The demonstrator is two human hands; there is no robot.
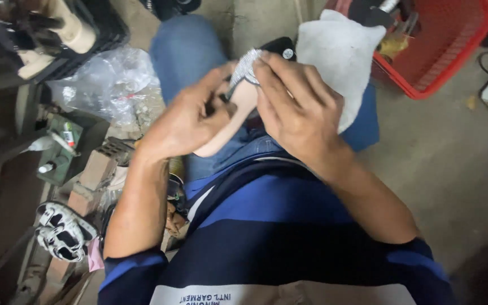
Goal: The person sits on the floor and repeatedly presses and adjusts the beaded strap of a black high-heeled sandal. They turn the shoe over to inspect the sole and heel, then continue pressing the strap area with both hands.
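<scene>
In the head view, the left hand [184, 121] is gripping a pink shoe sole [230, 121] over the lap, its length running up and away. The right hand [295, 110] is pinching a sparkly strap [245, 66] at the sole's far end. A white cloth [340, 53] is lying beyond it, with a red basket [453, 62] sitting on the concrete floor [453, 164].

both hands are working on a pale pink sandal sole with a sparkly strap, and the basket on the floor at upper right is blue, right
Not quite: the basket is red, not blue, as the head view shows. The rest holds: left hand and right hand are on the pale pink sandal sole with its sparkly strap.
</scene>
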